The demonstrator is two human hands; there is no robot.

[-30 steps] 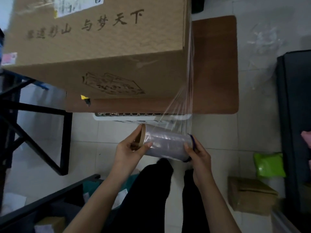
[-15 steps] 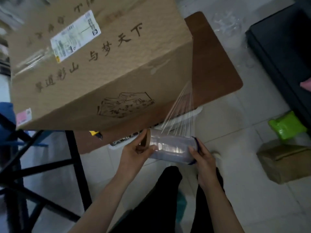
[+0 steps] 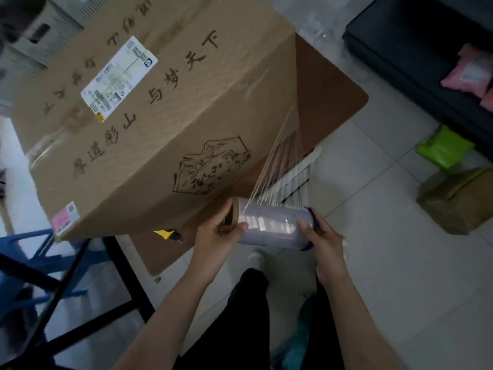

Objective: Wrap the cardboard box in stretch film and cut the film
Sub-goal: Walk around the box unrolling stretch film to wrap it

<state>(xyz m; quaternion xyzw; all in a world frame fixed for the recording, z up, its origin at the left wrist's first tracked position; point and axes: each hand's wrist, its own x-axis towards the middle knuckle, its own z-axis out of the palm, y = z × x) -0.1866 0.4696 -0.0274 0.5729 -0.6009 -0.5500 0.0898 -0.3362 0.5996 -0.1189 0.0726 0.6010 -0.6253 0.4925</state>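
Cardboard box (image 3: 149, 124) sits on the brown desk (image 3: 330, 84), large, with printed characters and a white shipping label (image 3: 119, 78) on its top face. Your left hand (image 3: 216, 236) is closed around the cardboard-core end of the film roll (image 3: 272, 225), thumb lying on the film. Your right hand (image 3: 324, 237) is closed around the opposite end, fingers curled over the rim. You hold the roll level, just below and in front of the desk's near edge.

A taut sheet of film (image 3: 285, 166) fans up from the roll, narrowing towards the box's right corner, where it appears anchored. A faint glossy strip also shows near the box's top left edge; whether that is film or tape cannot be told.

Judgement on progress: early stage. The near face carries no visible film, so at most the start is fixed. Remaining work: carry the roll around the box, overlap the passes, then cut. A yellow-handled cutter (image 3: 168, 233) lies on the desk beneath the box's near edge, untouched. Film is not yet cut.
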